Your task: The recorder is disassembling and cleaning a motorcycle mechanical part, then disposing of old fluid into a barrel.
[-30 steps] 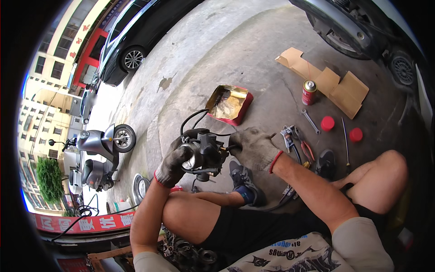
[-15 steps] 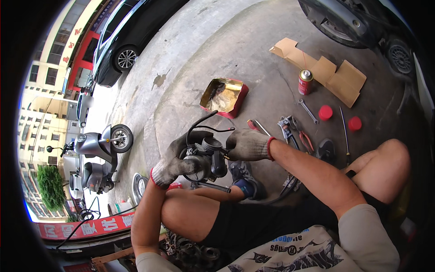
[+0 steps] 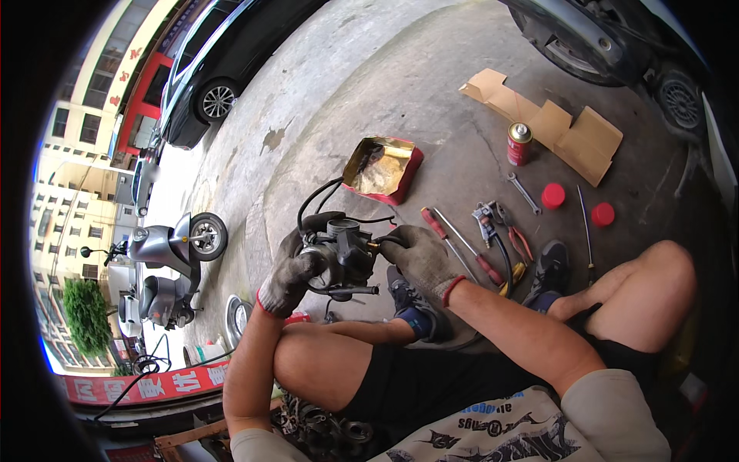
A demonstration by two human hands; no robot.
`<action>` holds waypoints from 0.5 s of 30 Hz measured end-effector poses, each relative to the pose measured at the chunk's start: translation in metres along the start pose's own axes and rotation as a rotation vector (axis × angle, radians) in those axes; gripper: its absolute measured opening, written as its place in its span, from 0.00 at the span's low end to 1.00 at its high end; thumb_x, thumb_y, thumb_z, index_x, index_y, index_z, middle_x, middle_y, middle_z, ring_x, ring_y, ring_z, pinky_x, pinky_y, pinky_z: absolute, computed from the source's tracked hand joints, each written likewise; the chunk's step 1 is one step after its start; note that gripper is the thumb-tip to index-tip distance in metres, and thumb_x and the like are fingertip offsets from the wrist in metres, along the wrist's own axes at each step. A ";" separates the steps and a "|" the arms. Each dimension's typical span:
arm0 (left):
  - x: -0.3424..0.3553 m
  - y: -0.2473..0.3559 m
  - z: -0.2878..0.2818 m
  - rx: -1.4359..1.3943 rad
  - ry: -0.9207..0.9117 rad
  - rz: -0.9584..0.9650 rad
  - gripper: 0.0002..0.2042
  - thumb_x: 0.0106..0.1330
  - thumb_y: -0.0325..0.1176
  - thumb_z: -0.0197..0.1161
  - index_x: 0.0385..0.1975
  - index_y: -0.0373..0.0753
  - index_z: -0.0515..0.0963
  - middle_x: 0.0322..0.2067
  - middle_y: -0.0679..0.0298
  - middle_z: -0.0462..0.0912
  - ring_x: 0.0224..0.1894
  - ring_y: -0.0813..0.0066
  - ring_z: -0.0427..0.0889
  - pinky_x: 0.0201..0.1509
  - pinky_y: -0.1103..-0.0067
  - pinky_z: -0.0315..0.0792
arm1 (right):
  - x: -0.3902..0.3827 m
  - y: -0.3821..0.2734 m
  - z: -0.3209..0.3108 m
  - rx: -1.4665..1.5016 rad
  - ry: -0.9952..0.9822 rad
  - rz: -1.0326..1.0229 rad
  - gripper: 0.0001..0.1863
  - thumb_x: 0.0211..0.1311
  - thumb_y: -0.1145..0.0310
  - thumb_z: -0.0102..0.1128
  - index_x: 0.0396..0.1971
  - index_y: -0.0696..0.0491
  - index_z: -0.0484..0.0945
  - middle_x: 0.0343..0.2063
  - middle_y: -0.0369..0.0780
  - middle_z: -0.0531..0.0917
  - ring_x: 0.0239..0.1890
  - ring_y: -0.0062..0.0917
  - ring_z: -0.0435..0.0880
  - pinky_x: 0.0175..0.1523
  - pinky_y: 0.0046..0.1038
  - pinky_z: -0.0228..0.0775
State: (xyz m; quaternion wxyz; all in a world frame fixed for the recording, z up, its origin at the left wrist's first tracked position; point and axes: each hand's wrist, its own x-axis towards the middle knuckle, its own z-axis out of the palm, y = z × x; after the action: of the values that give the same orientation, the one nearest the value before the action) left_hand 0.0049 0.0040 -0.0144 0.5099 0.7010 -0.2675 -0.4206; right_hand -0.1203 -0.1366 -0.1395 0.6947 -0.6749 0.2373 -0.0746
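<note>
Above my bent left leg, my left hand [image 3: 289, 276], in a dirty grey work glove, is closed around a carburetor [image 3: 348, 252]. Black hoses [image 3: 314, 196] curve up from it, and its round metal mouth faces away from me. At its right side, my right hand [image 3: 423, 262], gloved as well, has its fingers pinched at a small brass-coloured fitting [image 3: 374, 245]. The dark fingertips partly hide that fitting. Just beyond the carburetor sits an open red tin [image 3: 408, 179] with a gold inside and some liquid in it.
On the concrete to the right lie screwdrivers [image 3: 460, 242], pliers [image 3: 514, 232], an air gun [image 3: 485, 219], a wrench [image 3: 525, 192] and red caps [image 3: 553, 195]. A red spray can [image 3: 519, 145] stands by flattened cardboard [image 3: 586, 142]. A scooter [image 3: 165, 262] is parked at left.
My right hand has moved slightly down, its fingers now at the brass fitting. The carburetor has been turned and lowered a little in my left hand, and its hoses have swung left.
</note>
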 end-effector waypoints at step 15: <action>-0.001 -0.004 -0.003 -0.138 -0.106 -0.057 0.45 0.46 0.56 0.67 0.59 0.29 0.63 0.51 0.50 0.76 0.52 0.61 0.78 0.57 0.68 0.72 | 0.008 -0.033 -0.038 -0.620 -0.341 -0.422 0.12 0.53 0.69 0.53 0.35 0.55 0.80 0.35 0.48 0.83 0.42 0.41 0.81 0.48 0.40 0.72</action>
State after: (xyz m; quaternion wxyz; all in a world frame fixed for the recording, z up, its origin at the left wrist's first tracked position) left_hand 0.0068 0.0078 -0.0169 0.5299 0.6485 -0.2444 -0.4888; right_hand -0.1226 -0.1766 -0.1086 0.4572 -0.8888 -0.0139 -0.0274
